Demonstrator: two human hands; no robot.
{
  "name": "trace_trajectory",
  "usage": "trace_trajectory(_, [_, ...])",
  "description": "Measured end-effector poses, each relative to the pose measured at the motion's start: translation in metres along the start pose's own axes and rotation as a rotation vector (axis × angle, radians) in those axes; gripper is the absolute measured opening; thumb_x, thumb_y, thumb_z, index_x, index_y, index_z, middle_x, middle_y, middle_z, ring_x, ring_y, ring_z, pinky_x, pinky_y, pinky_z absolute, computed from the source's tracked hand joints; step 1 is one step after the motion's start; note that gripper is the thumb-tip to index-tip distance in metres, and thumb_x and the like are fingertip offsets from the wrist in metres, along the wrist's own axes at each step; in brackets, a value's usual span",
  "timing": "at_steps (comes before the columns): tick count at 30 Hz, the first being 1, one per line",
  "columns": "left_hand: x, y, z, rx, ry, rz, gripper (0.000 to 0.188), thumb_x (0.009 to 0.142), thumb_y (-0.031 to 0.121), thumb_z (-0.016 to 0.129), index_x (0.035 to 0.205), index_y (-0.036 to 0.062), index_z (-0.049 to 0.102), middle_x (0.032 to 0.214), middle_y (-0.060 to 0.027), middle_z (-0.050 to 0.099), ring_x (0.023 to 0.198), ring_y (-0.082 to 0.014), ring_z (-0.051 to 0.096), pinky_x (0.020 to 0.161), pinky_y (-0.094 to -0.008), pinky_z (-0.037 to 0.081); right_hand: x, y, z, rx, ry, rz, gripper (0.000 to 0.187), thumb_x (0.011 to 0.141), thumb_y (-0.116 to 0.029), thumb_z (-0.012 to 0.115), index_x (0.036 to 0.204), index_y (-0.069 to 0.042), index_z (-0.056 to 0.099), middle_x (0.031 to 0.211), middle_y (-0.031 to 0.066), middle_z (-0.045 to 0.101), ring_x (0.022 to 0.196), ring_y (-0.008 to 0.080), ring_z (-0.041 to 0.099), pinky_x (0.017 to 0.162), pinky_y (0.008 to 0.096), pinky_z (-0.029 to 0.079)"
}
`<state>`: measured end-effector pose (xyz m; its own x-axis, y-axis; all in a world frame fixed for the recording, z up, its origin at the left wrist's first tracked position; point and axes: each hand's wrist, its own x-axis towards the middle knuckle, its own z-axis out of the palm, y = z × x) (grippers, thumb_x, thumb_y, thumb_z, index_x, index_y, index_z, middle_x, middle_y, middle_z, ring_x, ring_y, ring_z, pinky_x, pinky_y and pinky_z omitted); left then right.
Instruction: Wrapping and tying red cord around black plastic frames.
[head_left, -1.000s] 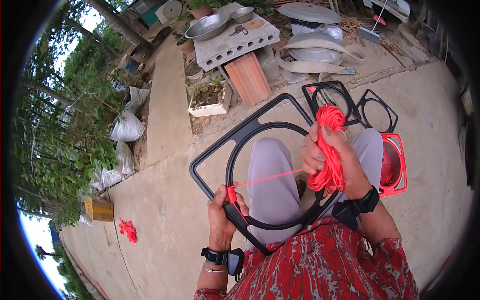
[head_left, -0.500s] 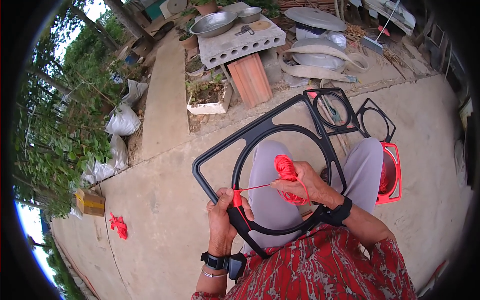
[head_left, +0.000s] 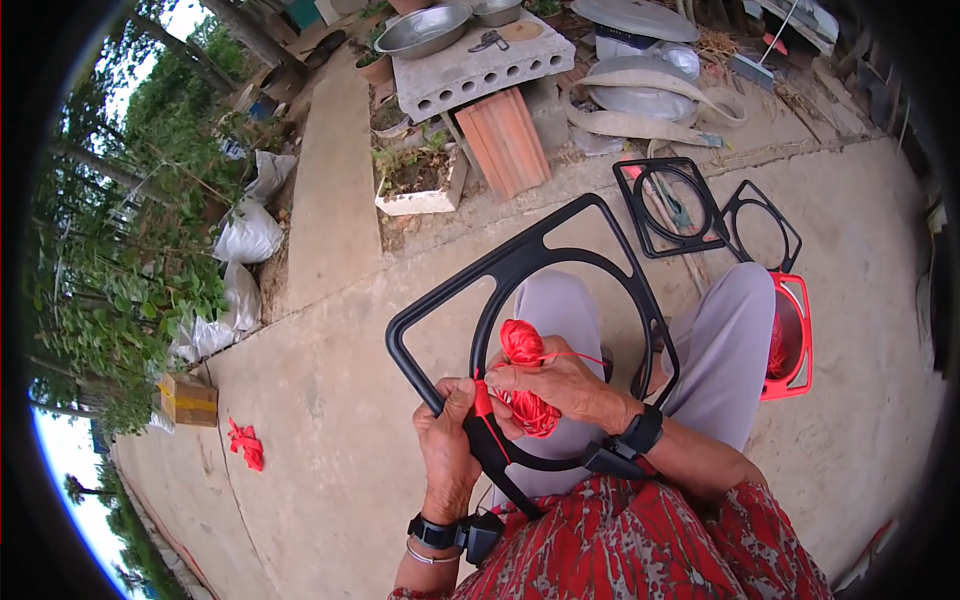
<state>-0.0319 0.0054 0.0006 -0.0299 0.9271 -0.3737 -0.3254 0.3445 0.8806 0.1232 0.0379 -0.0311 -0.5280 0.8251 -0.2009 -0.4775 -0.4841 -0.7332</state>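
Observation:
A black plastic frame point(head_left: 497, 262) with a round opening rests tilted across my lap. My left hand point(head_left: 450, 435) is closed round its left bar, thumb beside a band of red cord wrapping point(head_left: 481, 398). My right hand point(head_left: 570, 385) grips a bundle of red cord point(head_left: 522, 343) inside the ring, close to the wrapped spot. Loops of the cord hang below its fingers, and one strand trails off to the right. Some of the right fingers are hidden behind the bundle.
Two more black frames point(head_left: 672, 250) lie on the concrete ahead, near a red frame point(head_left: 808, 340) by my right knee. On the left are red scraps point(head_left: 245, 445), a cardboard box point(head_left: 188, 400) and white sacks point(head_left: 248, 235). A concrete slab point(head_left: 480, 75) holding metal bowls stands ahead.
My right hand has moved left with the red cord bundle, up to the wrapped bar. The strand that was stretched between bar and hand no longer shows taut. My left hand keeps its hold.

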Motion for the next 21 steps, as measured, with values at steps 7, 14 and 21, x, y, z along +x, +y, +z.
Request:
trace_trajectory(7, [-0.005, 0.003, 0.010, 0.017, 0.065, 0.023, 0.024, 0.096, 0.015, 0.054, 0.082, -0.0045, 0.055, 0.066, -0.0170, 0.064, 0.051, -0.0250, 0.064, 0.047, -0.0346, 0.057, -0.004, 0.005, 0.004, 0.113, 0.009, 0.013, 0.016, 0.091, -0.013, 0.060, 0.086, 0.001, 0.059, 0.062, 0.0083, 0.059, 0.047, 0.0161, 0.057, 0.039, 0.0281, 0.044])
trace_trajectory(14, [-0.004, 0.001, 0.010, 0.092, 0.082, 0.061, 0.023, 0.096, 0.013, 0.051, 0.078, -0.0009, 0.057, 0.067, -0.0146, 0.064, 0.050, -0.0221, 0.064, 0.045, -0.0325, 0.057, -0.006, 0.008, 0.003, 0.062, 0.073, 0.005, 0.017, 0.091, -0.014, 0.061, 0.082, 0.001, 0.060, 0.061, 0.0068, 0.058, 0.047, 0.0135, 0.056, 0.041, 0.0275, 0.046])
trace_trajectory(21, [-0.001, -0.001, 0.006, 0.085, 0.113, 0.070, 0.023, 0.095, 0.018, 0.054, 0.082, -0.0011, 0.058, 0.065, -0.0144, 0.064, 0.047, -0.0221, 0.061, 0.045, -0.0310, 0.053, -0.010, 0.012, -0.004, 0.045, -0.035, -0.044, 0.016, 0.093, -0.015, 0.062, 0.089, 0.000, 0.060, 0.069, 0.0072, 0.062, 0.057, 0.0148, 0.062, 0.051, 0.0256, 0.049])
